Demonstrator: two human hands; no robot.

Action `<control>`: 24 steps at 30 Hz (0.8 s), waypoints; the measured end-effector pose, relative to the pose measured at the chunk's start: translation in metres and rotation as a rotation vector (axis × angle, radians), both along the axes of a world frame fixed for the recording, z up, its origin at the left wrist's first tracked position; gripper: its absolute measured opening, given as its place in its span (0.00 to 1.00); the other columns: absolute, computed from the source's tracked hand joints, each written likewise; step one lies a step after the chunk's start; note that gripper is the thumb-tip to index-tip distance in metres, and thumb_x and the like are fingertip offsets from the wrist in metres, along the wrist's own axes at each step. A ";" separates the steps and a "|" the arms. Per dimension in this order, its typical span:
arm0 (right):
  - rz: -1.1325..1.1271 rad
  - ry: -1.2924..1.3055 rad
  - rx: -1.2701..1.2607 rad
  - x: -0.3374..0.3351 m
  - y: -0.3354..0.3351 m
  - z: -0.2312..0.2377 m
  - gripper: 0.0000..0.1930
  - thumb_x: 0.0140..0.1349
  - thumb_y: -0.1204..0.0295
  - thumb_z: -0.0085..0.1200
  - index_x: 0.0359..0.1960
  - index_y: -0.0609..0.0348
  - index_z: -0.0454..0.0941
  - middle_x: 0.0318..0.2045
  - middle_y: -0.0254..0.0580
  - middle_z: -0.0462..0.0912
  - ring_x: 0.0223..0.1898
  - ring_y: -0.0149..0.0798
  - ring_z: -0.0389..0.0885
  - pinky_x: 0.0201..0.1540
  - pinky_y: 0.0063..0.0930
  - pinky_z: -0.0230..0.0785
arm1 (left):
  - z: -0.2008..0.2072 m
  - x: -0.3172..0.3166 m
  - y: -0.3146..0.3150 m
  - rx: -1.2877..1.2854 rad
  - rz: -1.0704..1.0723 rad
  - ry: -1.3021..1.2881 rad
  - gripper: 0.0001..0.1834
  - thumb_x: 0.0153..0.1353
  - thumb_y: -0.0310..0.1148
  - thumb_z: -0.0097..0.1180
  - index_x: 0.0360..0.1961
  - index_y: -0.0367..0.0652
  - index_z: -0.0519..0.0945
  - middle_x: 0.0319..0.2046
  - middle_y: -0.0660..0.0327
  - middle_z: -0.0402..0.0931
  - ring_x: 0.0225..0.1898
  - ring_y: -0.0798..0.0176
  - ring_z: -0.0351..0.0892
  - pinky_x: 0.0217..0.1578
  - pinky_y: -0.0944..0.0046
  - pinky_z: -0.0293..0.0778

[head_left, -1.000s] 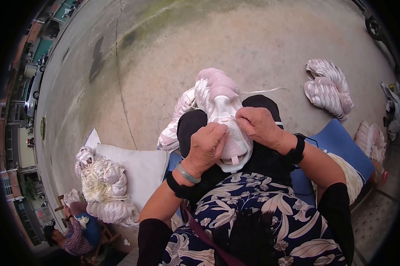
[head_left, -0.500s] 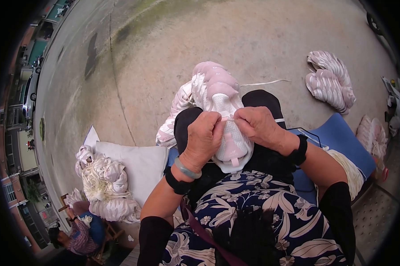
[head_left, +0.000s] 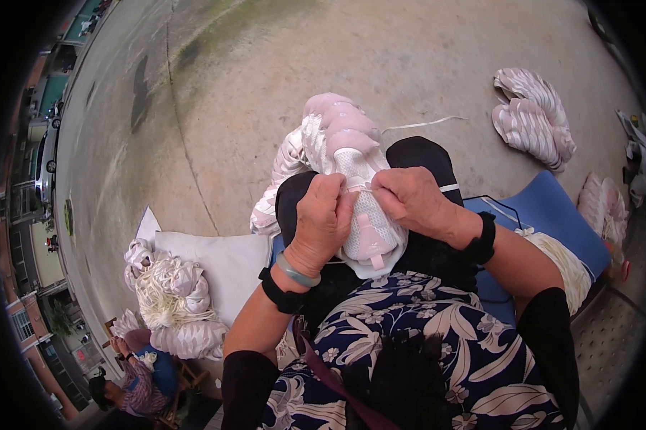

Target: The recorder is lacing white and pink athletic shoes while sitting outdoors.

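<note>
A pink and white shoe upper (head_left: 373, 240) of mesh lies across my lap, its pale end toward me. Over its throat, my left hand (head_left: 324, 215) and my right hand (head_left: 417, 204) are both closed in a pinch, knuckles up and only a little apart. A thin pale shoelace (head_left: 359, 188) seems to run between the fingertips; the fingers cover most of it. Just beyond my knees, a row of nested pink uppers (head_left: 341, 123) joins on to this one and curves down to the left.
Left of me are a grey-white cushion (head_left: 212, 269) and a heap of uppers with cream laces (head_left: 172, 294). A blue sheet (head_left: 552, 208) and more laces (head_left: 563, 261) lie at right. Another stack of uppers (head_left: 534, 118) rests on the concrete. A person (head_left: 140, 380) sits at lower left.
The view has shifted slightly. Both hands remain closed over the upper's throat, with the left hand's fingers turned a little; the upper stays on my lap.
</note>
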State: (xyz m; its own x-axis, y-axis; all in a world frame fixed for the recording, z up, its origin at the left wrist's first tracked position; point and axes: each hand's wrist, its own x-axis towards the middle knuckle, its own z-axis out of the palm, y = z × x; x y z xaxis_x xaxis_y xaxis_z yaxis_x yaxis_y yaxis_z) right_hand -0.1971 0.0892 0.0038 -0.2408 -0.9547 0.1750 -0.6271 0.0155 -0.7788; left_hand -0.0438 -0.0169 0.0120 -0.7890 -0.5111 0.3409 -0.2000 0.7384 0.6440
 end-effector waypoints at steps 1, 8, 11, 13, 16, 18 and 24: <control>0.006 0.001 -0.015 0.000 0.000 -0.001 0.04 0.53 0.74 0.50 0.26 0.61 0.75 0.21 0.51 0.76 0.25 0.51 0.78 0.26 0.38 0.68 | -0.002 0.001 -0.001 0.055 0.009 0.006 0.12 0.50 0.20 0.61 0.36 0.38 0.73 0.26 0.57 0.69 0.22 0.62 0.71 0.23 0.67 0.69; -0.007 -0.004 0.019 -0.001 -0.003 -0.001 0.07 0.53 0.71 0.49 0.23 0.61 0.76 0.20 0.52 0.77 0.25 0.54 0.78 0.29 0.45 0.69 | -0.005 -0.001 0.002 0.062 0.045 0.024 0.12 0.51 0.20 0.61 0.35 0.38 0.72 0.25 0.60 0.68 0.20 0.67 0.68 0.22 0.70 0.68; -0.011 -0.033 0.030 -0.002 -0.004 0.000 0.07 0.53 0.70 0.49 0.23 0.61 0.76 0.19 0.53 0.77 0.25 0.55 0.78 0.29 0.45 0.69 | -0.005 -0.002 0.002 0.087 0.049 0.018 0.11 0.51 0.20 0.61 0.35 0.38 0.73 0.24 0.60 0.68 0.19 0.67 0.67 0.22 0.70 0.67; 0.004 -0.032 0.055 -0.003 -0.005 0.001 0.08 0.53 0.70 0.49 0.23 0.61 0.76 0.19 0.54 0.77 0.25 0.56 0.78 0.30 0.46 0.68 | -0.006 -0.003 0.003 0.099 0.058 0.018 0.10 0.52 0.21 0.60 0.34 0.38 0.73 0.24 0.61 0.69 0.19 0.68 0.67 0.22 0.71 0.67; 0.024 0.001 0.071 -0.006 -0.006 0.001 0.08 0.53 0.70 0.49 0.23 0.61 0.76 0.19 0.54 0.77 0.25 0.56 0.78 0.30 0.46 0.69 | -0.007 -0.004 0.003 0.094 0.073 0.009 0.10 0.52 0.21 0.60 0.34 0.38 0.73 0.24 0.62 0.69 0.19 0.69 0.67 0.22 0.72 0.67; 0.027 -0.004 0.081 -0.006 -0.008 0.000 0.08 0.53 0.70 0.49 0.23 0.61 0.76 0.19 0.54 0.77 0.26 0.56 0.78 0.30 0.46 0.69 | -0.008 -0.004 0.003 0.114 0.080 0.003 0.10 0.52 0.21 0.60 0.34 0.37 0.73 0.24 0.62 0.69 0.20 0.70 0.67 0.22 0.72 0.67; 0.021 -0.073 0.101 -0.008 -0.008 0.003 0.09 0.52 0.69 0.49 0.23 0.61 0.76 0.19 0.54 0.77 0.26 0.56 0.78 0.30 0.45 0.69 | -0.007 -0.005 0.004 0.149 0.099 0.002 0.09 0.52 0.22 0.60 0.34 0.37 0.73 0.24 0.62 0.69 0.20 0.71 0.67 0.22 0.73 0.67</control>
